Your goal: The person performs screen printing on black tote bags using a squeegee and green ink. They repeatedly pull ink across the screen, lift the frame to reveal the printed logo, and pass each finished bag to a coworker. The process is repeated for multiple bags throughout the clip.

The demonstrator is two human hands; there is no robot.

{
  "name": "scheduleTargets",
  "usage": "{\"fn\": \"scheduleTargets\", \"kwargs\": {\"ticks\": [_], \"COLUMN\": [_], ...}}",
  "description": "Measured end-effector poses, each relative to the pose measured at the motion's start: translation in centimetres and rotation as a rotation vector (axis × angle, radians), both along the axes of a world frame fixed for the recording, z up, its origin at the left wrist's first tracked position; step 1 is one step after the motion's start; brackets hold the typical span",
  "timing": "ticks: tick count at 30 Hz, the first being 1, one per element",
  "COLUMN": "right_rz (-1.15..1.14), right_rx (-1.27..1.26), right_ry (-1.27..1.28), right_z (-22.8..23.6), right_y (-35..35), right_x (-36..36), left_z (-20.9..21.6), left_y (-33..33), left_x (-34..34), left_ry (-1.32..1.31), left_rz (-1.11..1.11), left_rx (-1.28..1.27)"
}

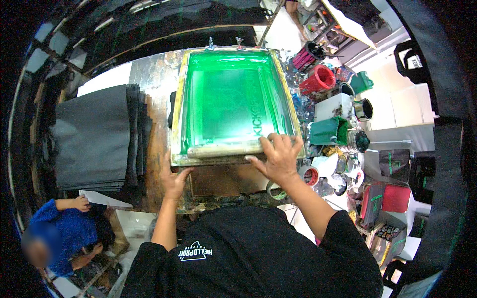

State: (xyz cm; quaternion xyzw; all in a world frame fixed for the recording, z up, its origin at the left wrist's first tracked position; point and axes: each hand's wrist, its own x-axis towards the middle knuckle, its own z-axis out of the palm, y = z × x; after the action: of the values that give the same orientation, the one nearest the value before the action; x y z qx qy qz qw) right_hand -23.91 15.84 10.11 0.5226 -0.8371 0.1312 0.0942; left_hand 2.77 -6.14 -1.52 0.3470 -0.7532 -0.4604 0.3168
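Observation:
A screen printing frame (175, 107) with yellowed edges lies in front of me, its mesh coated in wet green ink (223, 99). Along its near end rests a long squeegee (223, 150) with a pale bar. My right hand (280, 161) is closed over the squeegee's right end, fingers on top and thumb on the near side. My left hand (174, 183) grips the frame's near left corner, fingers along the side and thumb by the near edge; the fingertips are partly hidden. Below the frame's near edge a brown board (226, 180) shows.
A stack of black fabric pieces (92, 136) lies left on the worktable (158, 124). Right of the frame stand a red ink bucket (324, 78), a green ink container (330, 131) and tape rolls (310, 175). A person in blue (74, 233) sits at lower left. Clamps (239, 42) stand behind the frame.

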Motion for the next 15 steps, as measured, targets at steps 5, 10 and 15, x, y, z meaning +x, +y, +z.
{"fn": "scheduleTargets", "kwargs": {"ticks": [5, 10, 15], "right_rz": [-0.003, 0.001, 0.002], "right_rx": [-0.265, -0.335, -0.365], "right_ry": [0.279, 0.371, 0.358], "right_z": [8.3, 14.6, 15.7], "right_y": [-6.0, -10.2, -11.2], "right_x": [-5.0, -10.0, -10.6], "left_z": [11.4, 15.3, -1.4], "left_y": [-2.4, -4.5, -5.7], "left_x": [-5.9, -12.0, -7.1], "left_ry": [0.296, 0.554, -0.398], "left_rz": [0.079, 0.116, 0.150], "left_rx": [0.024, -0.106, -0.301]}}
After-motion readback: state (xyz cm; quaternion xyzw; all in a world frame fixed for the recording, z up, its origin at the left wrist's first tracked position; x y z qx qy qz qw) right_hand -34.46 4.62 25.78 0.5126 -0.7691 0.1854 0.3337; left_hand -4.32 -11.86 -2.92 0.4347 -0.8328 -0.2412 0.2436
